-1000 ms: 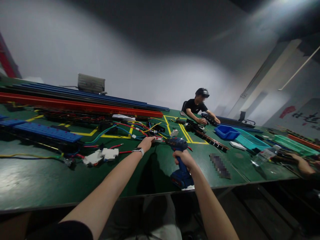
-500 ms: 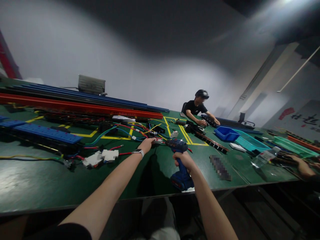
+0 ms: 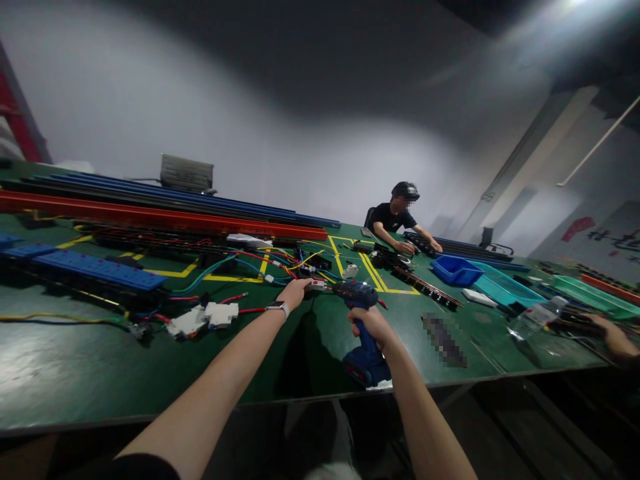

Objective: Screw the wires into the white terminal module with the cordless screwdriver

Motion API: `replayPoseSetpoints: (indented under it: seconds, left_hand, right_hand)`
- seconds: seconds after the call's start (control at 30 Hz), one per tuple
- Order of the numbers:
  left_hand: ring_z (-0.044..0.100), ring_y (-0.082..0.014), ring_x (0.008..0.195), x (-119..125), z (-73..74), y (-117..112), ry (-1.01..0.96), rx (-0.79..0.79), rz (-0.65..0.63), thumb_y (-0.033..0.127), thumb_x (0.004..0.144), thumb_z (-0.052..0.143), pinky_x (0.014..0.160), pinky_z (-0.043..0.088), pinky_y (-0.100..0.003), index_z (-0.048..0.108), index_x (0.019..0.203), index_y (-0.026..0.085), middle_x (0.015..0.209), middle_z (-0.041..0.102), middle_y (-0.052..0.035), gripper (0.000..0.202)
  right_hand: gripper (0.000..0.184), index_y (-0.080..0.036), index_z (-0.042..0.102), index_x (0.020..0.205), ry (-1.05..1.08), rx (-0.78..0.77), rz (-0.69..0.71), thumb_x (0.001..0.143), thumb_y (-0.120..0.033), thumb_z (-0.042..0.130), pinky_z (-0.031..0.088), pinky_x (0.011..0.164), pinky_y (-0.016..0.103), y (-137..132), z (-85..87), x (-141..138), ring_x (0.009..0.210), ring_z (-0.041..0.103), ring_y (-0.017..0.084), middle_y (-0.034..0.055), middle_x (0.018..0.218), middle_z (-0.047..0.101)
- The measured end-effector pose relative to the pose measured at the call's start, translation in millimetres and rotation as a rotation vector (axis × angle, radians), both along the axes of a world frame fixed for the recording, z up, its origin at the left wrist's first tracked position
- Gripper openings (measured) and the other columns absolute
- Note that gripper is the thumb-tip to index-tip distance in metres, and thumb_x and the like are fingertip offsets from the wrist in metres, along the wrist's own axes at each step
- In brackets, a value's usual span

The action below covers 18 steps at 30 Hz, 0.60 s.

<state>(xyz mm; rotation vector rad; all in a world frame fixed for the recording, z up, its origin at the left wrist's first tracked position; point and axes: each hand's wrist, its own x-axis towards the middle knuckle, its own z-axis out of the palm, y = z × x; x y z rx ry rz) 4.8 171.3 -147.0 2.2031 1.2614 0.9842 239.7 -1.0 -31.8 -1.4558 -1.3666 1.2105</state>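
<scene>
My right hand (image 3: 373,325) is wrapped round the grip of a blue cordless drill (image 3: 369,347), whose chuck points left. Stretched forward, my left hand (image 3: 295,293) has its fingers closed on a small white circuit breaker (image 3: 319,285) with a red mark. The drill's tip meets or nearly meets the breaker's right end; exact contact is too small to tell. Coloured wires (image 3: 280,263) run just behind that breaker. Another white breaker (image 3: 350,271) lies beyond the drill. Left of my forearm, a pair of white breakers (image 3: 220,315) has red leads attached.
A blue socket strip (image 3: 100,265) lies at left, with a long orange rail (image 3: 165,217) behind. Blue bin (image 3: 456,270), teal tray (image 3: 507,285) and clear bottle (image 3: 537,319) stand at right. A co-worker (image 3: 395,217) sits across the green table; another person's hand (image 3: 607,330) shows far right.
The view has shifted slightly. Both hands keep their holds, and the drill stays lined up with the breaker.
</scene>
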Motion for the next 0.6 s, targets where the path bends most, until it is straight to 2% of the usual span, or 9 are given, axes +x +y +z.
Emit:
replayPoseSetpoints:
  seconds: [0.2, 0.4, 0.6]
  left_hand:
    - [0.064, -0.0204, 0.114, 0.2, 0.6, -0.5, 0.008, -0.005, 0.014, 0.004, 0.085, 0.045, 0.106, 0.043, -0.031, 0.069, 0.123, 0.018, 0.120, 0.072, -0.0078, 0.047]
    - [0.062, -0.0201, 0.118, 0.3, 0.5, -1.8, 0.003, -0.016, 0.024, 0.002, 0.085, 0.043, 0.108, 0.041, -0.031, 0.067, 0.127, 0.018, 0.126, 0.070, -0.0087, 0.051]
    - [0.060, -0.0201, 0.121, 0.5, -1.3, 0.1, 0.045, -0.003, 0.053, 0.002, 0.084, 0.040, 0.110, 0.040, -0.029, 0.065, 0.131, 0.016, 0.130, 0.068, -0.0086, 0.056]
  right_hand:
    - [0.011, -0.020, 0.049, 0.061, 0.016, -0.017, 0.024, 0.066, -0.023, 0.059, 0.034, 0.040, 0.022, 0.6, -0.7, 1.7, 0.038, 0.047, 0.011, -0.0028, 0.042, 0.050]
    - [0.011, -0.020, 0.049, 0.063, 0.026, -0.011, -0.042, 0.064, -0.021, 0.060, 0.035, 0.039, 0.022, -0.9, 0.6, -0.4, 0.039, 0.049, 0.012, -0.0039, 0.043, 0.048]
    - [0.010, -0.020, 0.050, 0.064, 0.037, 0.007, -0.031, 0.064, -0.020, 0.060, 0.034, 0.038, 0.021, -1.3, -0.6, -0.2, 0.040, 0.051, 0.012, -0.0040, 0.046, 0.048]
